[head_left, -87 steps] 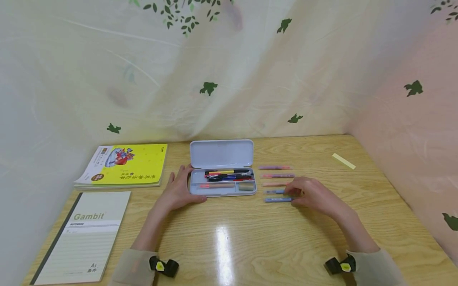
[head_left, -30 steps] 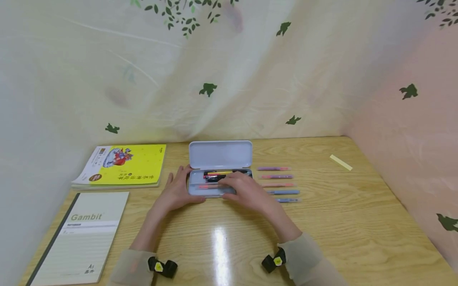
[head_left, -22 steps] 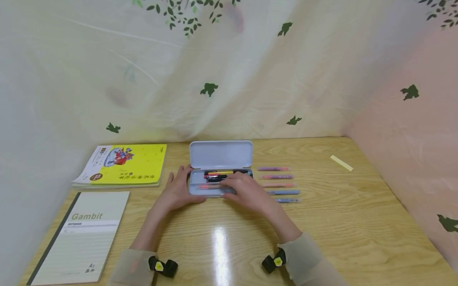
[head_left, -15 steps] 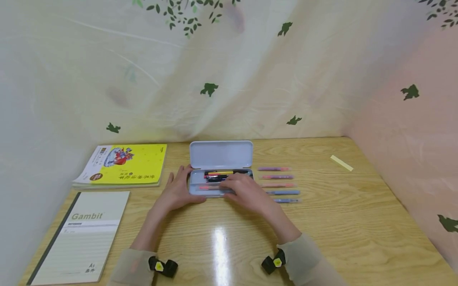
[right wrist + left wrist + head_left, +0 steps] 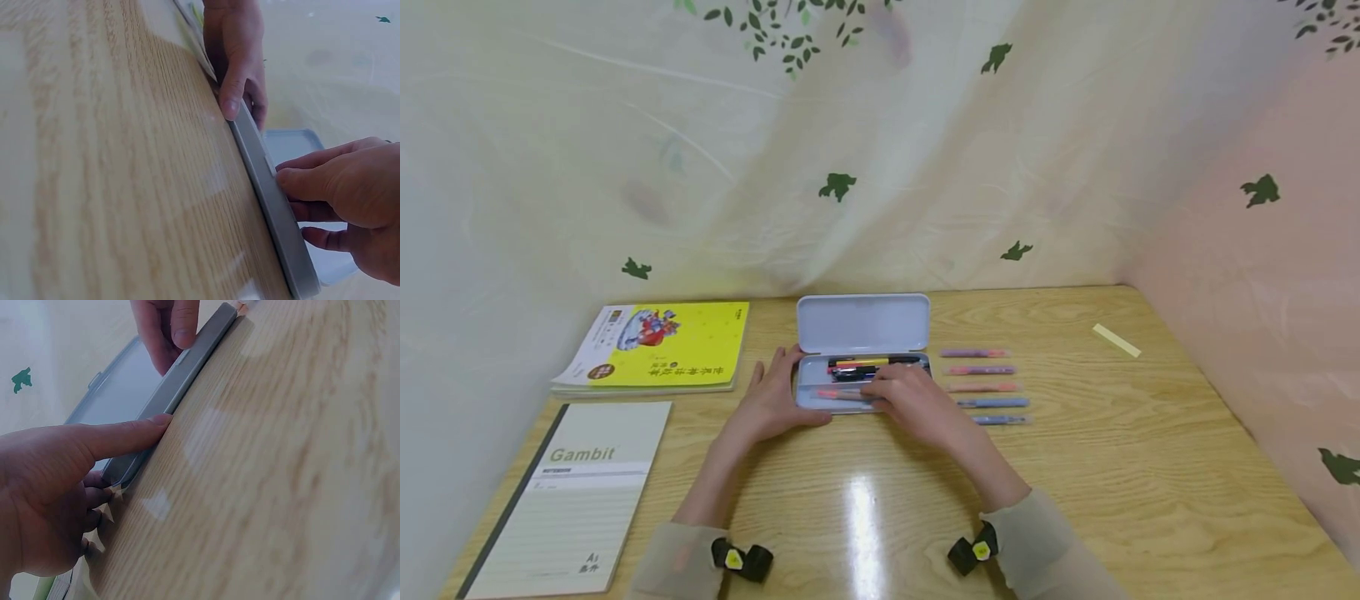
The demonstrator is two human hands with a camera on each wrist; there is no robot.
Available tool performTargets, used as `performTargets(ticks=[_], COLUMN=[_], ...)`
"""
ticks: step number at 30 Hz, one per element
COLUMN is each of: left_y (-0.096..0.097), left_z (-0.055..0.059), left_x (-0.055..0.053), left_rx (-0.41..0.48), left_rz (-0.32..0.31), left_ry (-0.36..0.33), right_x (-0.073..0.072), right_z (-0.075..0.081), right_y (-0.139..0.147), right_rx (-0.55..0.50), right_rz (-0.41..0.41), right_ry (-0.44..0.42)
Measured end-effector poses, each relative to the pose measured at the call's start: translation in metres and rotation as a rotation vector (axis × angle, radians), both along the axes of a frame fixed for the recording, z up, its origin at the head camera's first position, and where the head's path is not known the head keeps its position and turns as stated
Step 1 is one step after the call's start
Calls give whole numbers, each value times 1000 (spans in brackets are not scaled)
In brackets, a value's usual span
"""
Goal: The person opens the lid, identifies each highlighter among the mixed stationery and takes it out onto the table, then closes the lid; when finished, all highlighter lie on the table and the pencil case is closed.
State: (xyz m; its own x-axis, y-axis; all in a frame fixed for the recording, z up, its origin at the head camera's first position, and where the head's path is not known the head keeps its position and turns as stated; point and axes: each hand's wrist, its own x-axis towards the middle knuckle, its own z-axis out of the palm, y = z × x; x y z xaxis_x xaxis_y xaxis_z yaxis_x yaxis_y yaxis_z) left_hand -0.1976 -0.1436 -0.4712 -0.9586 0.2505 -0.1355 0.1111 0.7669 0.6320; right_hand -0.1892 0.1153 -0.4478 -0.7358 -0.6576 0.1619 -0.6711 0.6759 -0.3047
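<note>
A pale blue pencil case lies with its lid raised in the middle of the table in the head view. Around its left end my left hand grips it, the thumb along the front wall and the fingers at the end. My right hand reaches into the front compartment and pinches a pink-tipped pen, slightly slanted there. In the right wrist view that hand hides the pen. Behind it, several darker pens fill the back compartment.
Right of the case lie several pens in a row, among them a purple pen and a blue pen. A yellow book and a notebook are at left. A pale yellow strip lies far right.
My right hand has moved left from the blue pens on the table into the pencil case. The pink-tipped pen there now slants slightly. My left hand stays at the case.
</note>
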Motion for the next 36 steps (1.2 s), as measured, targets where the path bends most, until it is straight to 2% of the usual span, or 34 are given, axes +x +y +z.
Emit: performTargets(ticks=[15,36], left_y=[0,0], left_z=[-1,-1], left_x=[0,0], left_rx=[5,18], left_rz=[3,-3], left_ry=[-3,7], right_x=[3,5], right_z=[0,-1], right_y=[1,1], right_rx=[41,52], right_rz=[-18,-19], right_ry=[-35,-5])
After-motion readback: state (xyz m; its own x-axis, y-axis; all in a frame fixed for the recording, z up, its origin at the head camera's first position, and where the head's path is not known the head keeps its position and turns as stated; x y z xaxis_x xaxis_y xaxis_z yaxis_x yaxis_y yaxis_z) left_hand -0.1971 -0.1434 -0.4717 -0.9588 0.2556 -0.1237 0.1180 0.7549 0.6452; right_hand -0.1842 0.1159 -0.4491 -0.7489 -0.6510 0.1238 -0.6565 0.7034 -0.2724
